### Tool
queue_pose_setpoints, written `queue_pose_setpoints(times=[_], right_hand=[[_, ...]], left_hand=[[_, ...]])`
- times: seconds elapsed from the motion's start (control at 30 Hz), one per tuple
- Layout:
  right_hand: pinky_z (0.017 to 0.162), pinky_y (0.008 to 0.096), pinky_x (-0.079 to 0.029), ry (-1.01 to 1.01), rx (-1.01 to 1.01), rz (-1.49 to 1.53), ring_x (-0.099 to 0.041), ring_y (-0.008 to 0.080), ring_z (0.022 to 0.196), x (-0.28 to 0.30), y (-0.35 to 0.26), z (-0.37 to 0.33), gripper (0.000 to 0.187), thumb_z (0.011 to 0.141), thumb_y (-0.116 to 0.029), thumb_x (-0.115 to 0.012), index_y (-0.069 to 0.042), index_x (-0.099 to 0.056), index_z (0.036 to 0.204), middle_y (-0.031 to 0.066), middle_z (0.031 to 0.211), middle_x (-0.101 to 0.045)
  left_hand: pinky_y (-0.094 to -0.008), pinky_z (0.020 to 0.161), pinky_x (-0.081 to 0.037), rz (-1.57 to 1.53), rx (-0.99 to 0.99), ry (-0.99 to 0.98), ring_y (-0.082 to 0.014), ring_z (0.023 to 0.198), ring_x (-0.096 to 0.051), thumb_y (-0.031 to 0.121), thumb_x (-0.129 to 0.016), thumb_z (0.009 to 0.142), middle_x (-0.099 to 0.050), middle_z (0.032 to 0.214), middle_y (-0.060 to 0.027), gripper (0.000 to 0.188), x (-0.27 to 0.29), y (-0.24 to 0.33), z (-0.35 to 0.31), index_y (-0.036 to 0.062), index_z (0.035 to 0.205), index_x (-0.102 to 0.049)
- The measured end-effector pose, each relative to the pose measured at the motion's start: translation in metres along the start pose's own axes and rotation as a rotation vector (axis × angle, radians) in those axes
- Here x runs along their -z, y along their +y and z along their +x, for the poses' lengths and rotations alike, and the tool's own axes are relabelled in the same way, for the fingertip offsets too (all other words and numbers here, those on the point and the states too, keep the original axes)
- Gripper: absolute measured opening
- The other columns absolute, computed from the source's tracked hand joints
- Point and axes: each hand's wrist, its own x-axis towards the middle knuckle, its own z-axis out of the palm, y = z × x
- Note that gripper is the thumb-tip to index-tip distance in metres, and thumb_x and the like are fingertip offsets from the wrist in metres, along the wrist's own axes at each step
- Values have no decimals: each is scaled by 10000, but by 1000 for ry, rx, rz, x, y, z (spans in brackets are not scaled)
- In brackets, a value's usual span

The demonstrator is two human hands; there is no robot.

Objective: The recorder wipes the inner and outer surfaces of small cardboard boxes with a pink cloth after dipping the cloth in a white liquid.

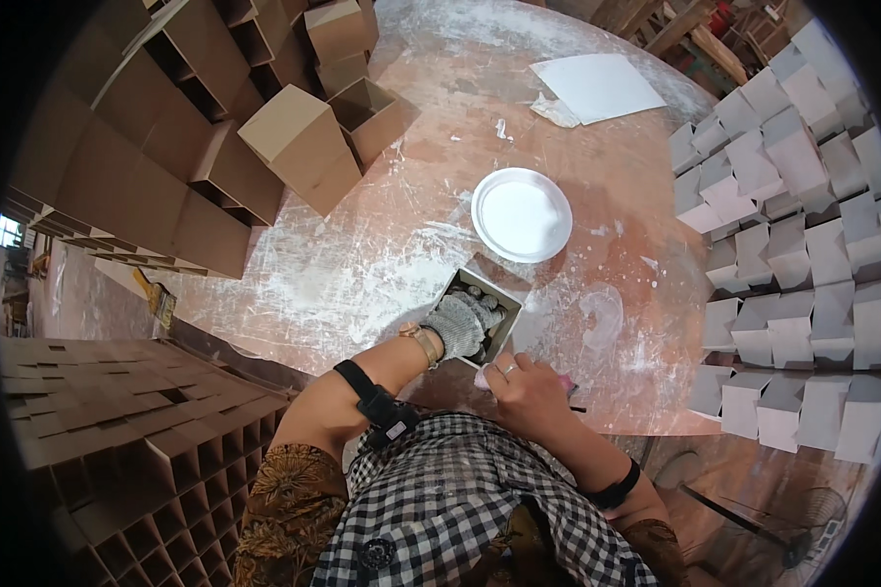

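My left hand [457,323], in a grey knitted glove with dark fingertips, reaches inside an open box [504,331] with whitish edges. Its bent fingers press within the box and hold it at the table's near side. My bare right hand [531,391], with a ring on one finger, is closed just right of the box's near corner. A small pink tool [567,384] sticks out of that fist, mostly hidden, with a whitish part on the box side; its kind I cannot make out. Beyond the box stands a round white dish [522,215], apparently with white liquid in it.
Brown cardboard boxes [303,147] are stacked at the far left, with more brown boxes [117,430] at the near left. Rows of white-coated boxes [788,245] line the right. A white sheet [602,88] lies on the stained table [362,274]. A brush [157,298] sits at its left edge.
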Motion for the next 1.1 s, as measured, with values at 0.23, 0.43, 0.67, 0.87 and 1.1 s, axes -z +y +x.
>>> queue_pose_setpoints(times=[0.23,0.43,0.67,0.87,1.1], right_hand=[[585,409,-480,267,-309,0,-585,304,733,11,45,32,264,655,-25,-574,-117,-597,901,96,880,-570],[590,413,-472,201,-118,47,-581,295,718,-19,8,-2,277,650,-18,-587,-109,-595,912,96,842,-567],[737,315,-495,59,-56,883,-614,210,851,-19,35,-26,186,755,-141,-653,-90,-659,934,98,999,-640],[697,343,-507,682,-822,1787,-613,266,769,-21,75,-37,305,816,-173,-569,5,-558,1064,139,896,-623],[772,334,-492,666,-907,2139,-591,242,925,-41,89,-19,376,877,-207,-554,-6,-494,1190,88,1085,-591]], left_hand=[[-408,882,-432,74,-25,-91,-296,1063,-528,325,-614,733,-546,1180,-155,537,4,1,5,98,1209,-516],[-433,867,-438,-2,38,-117,-318,1040,-537,275,-616,707,-539,1167,-147,474,7,3,2,105,1145,-553],[-426,917,-413,43,15,-111,-330,1113,-495,328,-593,735,-486,1267,-150,549,8,0,2,107,1231,-505],[-367,969,-389,-245,134,-86,-305,1139,-495,317,-603,745,-472,1272,-188,600,49,-27,-26,54,1265,-460],[-386,905,-436,-334,139,198,-300,1076,-534,281,-594,749,-543,1165,-193,475,-45,-84,-60,44,1157,-544]])
